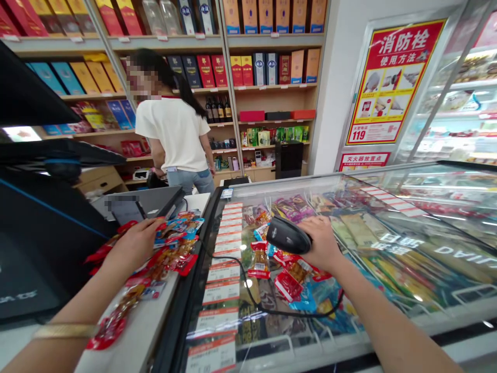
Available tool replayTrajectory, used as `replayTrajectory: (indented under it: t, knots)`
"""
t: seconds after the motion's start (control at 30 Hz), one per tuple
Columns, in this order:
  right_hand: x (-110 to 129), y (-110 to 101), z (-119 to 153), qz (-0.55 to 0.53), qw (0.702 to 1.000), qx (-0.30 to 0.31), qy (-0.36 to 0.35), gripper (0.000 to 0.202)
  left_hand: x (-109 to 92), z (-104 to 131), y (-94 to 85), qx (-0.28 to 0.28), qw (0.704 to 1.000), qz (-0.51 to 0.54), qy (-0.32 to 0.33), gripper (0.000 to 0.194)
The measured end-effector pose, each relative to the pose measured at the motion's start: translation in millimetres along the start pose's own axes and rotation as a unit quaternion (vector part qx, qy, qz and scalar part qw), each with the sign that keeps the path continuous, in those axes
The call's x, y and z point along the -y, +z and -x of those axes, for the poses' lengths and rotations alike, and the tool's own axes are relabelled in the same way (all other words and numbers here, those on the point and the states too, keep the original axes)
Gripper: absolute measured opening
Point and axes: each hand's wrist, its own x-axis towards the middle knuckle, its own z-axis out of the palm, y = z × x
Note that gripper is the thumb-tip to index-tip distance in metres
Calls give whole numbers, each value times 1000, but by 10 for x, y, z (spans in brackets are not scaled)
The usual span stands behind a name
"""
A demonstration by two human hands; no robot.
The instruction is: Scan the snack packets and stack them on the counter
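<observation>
My right hand (320, 242) is wrapped round a black handheld scanner (289, 235), its head pointing left above the glass freezer top. Its black cable (248, 290) loops over the glass. Below the scanner lie several small red and blue snack packets (289, 285) on the glass. My left hand (140, 243) rests on a pile of similar packets (171, 254) on the white counter, its fingers bent at a red one; whether it grips the packet is unclear. One long red packet (120, 316) lies nearer, below my left forearm.
The freezer (388, 217) fills the right side, with price labels (227, 264) along its left edge. A black monitor and till housing (34, 243) stand at the left. A person (174, 134) in a white shirt stands beyond the counter, before shelves (272, 93) of boxes.
</observation>
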Motion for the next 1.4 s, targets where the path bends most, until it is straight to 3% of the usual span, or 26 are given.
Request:
replayTrajectory:
  t: [0.1, 0.17, 0.23, 0.33, 0.47, 0.6, 0.7, 0.8, 0.93, 1.0, 1.07, 1.13, 1.27, 1.33, 1.4]
  knots:
    - [5, -2, -8, 7, 1000, -4, 8, 25, 63, 105, 16, 21, 990, -137, 11, 35]
    - [8, -8, -20, 5, 1000, -5, 17, 26, -7, 149, 34, 7, 983, -182, 12, 42]
    - [5, -12, -33, 4, 1000, -10, 29, 27, -174, 149, 64, -28, 984, -178, -7, 48]
    - [-20, -6, -45, 13, 998, -33, 52, 30, -596, 107, 179, -49, 990, -116, -60, 52]
    - [-83, 23, -41, 30, 995, -57, 78, 40, -1329, 129, 507, 75, 996, -21, -51, 51]
    - [-144, 53, -37, 36, 993, -51, 99, 41, -1922, 233, 834, 234, 970, -35, -58, 55]
    - [-171, 62, -43, 34, 993, -39, 106, 37, -2155, 281, 965, 305, 949, -42, -64, 58]
    - [-177, 60, -55, 31, 993, -33, 111, 36, -2218, 293, 1048, 317, 945, -21, -79, 60]
    - [-166, 48, -69, 34, 992, -36, 112, 41, -2108, 292, 1157, 288, 939, 123, -140, 63]
    - [-162, 46, -68, 34, 993, -36, 111, 41, -2014, 290, 1186, 268, 916, 230, -193, 54]
    - [-165, 49, -61, 32, 993, -38, 109, 38, -1933, 284, 1170, 250, 872, 336, -254, 42]
    - [-178, 59, -49, 33, 992, -44, 110, 36, -1890, 264, 1104, 215, 808, 445, -319, 38]
    - [-210, 75, -28, 34, 992, -57, 111, 39, -1914, 183, 908, 47, 656, 622, -426, 40]
    - [-207, 64, -28, 28, 993, -49, 104, 41, -1939, 147, 843, -28, 625, 647, -436, 43]
    - [-177, 35, -37, 18, 995, -24, 91, 39, -1946, 136, 823, -73, 636, 644, -419, 46]
